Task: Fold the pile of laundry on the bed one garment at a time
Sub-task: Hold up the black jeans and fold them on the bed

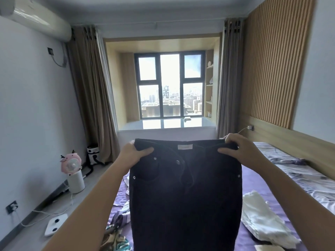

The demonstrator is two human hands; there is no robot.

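A pair of dark, almost black jeans [184,196] hangs upright in front of me above the bed, waistband on top, with a white label inside the waist. My left hand [133,155] grips the left end of the waistband, thumb across the front. My right hand [239,151] grips the right end in the same way. The legs drop out of view at the bottom. A white garment [261,220] lies crumpled on the purple bed sheet [253,180] to the right. Patterned clothes [116,230] lie to the left, partly hidden by the jeans.
A patterned quilt [297,171] lies along the bed's right side by the wooden headboard. On the floor to the left stand a white bin with a pink plush toy [71,163], a white scale [54,227] and cables. A bay window is straight ahead.
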